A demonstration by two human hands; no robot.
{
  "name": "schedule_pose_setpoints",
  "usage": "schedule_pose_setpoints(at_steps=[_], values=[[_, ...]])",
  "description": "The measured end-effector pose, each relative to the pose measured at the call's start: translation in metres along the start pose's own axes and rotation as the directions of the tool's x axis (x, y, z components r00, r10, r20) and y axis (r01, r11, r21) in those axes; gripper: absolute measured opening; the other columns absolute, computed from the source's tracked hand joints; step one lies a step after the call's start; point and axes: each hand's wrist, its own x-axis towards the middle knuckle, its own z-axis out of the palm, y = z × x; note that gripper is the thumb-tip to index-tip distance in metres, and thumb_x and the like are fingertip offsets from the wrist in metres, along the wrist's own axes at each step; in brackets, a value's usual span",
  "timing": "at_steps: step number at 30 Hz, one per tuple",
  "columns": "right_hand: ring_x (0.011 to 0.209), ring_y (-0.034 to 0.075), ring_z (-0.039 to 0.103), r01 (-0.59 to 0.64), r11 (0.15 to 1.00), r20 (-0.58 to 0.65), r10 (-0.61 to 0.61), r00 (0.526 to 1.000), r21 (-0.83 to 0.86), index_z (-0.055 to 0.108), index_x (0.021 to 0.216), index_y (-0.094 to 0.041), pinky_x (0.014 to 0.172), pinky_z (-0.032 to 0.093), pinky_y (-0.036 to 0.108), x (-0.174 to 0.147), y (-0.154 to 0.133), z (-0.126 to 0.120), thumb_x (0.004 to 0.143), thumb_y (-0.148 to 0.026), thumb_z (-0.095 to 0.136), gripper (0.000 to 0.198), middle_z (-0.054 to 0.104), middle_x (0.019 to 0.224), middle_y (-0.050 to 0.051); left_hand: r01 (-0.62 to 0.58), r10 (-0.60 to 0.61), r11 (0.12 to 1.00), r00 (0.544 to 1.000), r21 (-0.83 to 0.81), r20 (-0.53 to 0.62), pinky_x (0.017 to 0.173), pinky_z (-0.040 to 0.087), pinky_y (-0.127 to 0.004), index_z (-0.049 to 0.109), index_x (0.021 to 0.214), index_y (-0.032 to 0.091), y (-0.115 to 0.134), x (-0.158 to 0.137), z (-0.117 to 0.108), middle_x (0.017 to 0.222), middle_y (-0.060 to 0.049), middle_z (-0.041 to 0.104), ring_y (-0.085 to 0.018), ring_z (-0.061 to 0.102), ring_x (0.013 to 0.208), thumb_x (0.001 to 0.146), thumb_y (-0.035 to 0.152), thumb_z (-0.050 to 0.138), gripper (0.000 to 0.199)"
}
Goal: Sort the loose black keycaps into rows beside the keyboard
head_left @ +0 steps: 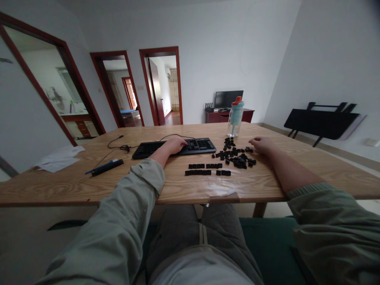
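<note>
A black computer keyboard (204,147) lies on the wooden table with part of its keys pulled off. My left hand (175,145) rests over its middle, fingers bent together against the keys; what they grip, if anything, is hidden. Loose black keycaps (240,160) are heaped and scattered to the right of the keyboard. Just beyond the right edge of that heap, my right hand (261,144) is closed with its fingertips together, and I cannot make out what is in them. In front of the keyboard, more keycaps stand in two short rows (198,172).
A clear bottle with a red lid (236,116) stands behind the keycaps. On the left lie a black bar-shaped object (107,168), a blue thin tool (89,172), a coiled cable (124,148) and white papers (61,158). Tape covers part of the table's front edge (222,198).
</note>
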Motion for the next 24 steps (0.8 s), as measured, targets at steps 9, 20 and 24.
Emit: schedule_pose_setpoints(at_steps=[9, 20, 24], values=[[0.067, 0.020, 0.062, -0.034, 0.999, 0.053, 0.033, 0.998, 0.005, 0.075, 0.105, -0.014, 0.064, 0.046, 0.029, 0.004, 0.004, 0.002, 0.086, -0.036, 0.058, 0.034, 0.071, 0.075, 0.008, 0.050, -0.055, 0.996, 0.997, 0.076, 0.062, 0.090, 0.051, -0.031, 0.078, 0.110, 0.024, 0.013, 0.006, -0.003, 0.106, -0.006, 0.077, -0.025, 0.070, 0.099, 0.080, 0.016, 0.057, 0.038], [0.076, 0.022, 0.064, -0.012, 1.000, 0.022, 0.012, 1.000, 0.008, 0.076, 0.101, -0.013, 0.071, 0.047, 0.030, 0.004, 0.002, 0.000, 0.086, -0.035, 0.058, 0.032, 0.072, 0.081, 0.010, 0.181, -0.179, 0.983, 0.981, 0.027, -0.079, 0.095, 0.050, -0.029, 0.075, 0.114, 0.022, 0.025, -0.005, 0.000, 0.114, -0.007, 0.075, -0.022, 0.067, 0.106, 0.080, 0.011, 0.050, 0.043], [0.076, 0.022, 0.064, -0.011, 1.000, 0.018, 0.011, 1.000, 0.008, 0.077, 0.099, -0.014, 0.071, 0.047, 0.029, 0.003, 0.001, 0.000, 0.086, -0.033, 0.058, 0.029, 0.073, 0.082, 0.009, 0.201, -0.208, 0.978, 0.963, -0.059, -0.172, 0.098, 0.050, -0.030, 0.074, 0.116, 0.023, 0.015, -0.009, -0.001, 0.119, -0.005, 0.073, -0.022, 0.065, 0.110, 0.082, 0.013, 0.047, 0.044]])
